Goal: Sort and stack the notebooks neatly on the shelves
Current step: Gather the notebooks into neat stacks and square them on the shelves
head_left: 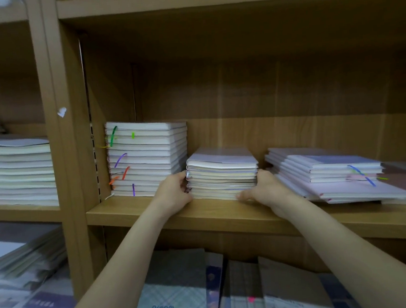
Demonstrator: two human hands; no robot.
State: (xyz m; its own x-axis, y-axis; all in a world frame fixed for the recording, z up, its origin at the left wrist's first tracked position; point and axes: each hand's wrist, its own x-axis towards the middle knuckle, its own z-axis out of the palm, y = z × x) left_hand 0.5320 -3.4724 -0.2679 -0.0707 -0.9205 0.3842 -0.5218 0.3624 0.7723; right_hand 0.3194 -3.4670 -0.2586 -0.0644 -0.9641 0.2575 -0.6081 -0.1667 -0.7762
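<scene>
Notebooks, the short middle stack [222, 174] anyway, are sitting on the middle shelf [138, 212] just beside the taller ribbon-marked stack [148, 157], with the messy slumped pile [334, 174] off to the right. Both hands are squeezing this stack from its sides. Left hand [175, 190] is curling its fingers round the left edge, right hand [261, 189] is clamping the right edge with the thumb low at the front. Honestly the risk is the lower books, which are looking a bit uneven, so a lopsided squeeze could be fanning them out or nudging the top ones off the back. Both arms are reaching up and forward, forearms angling inward toward the stack, wrists roughly level with the shelf lip
</scene>
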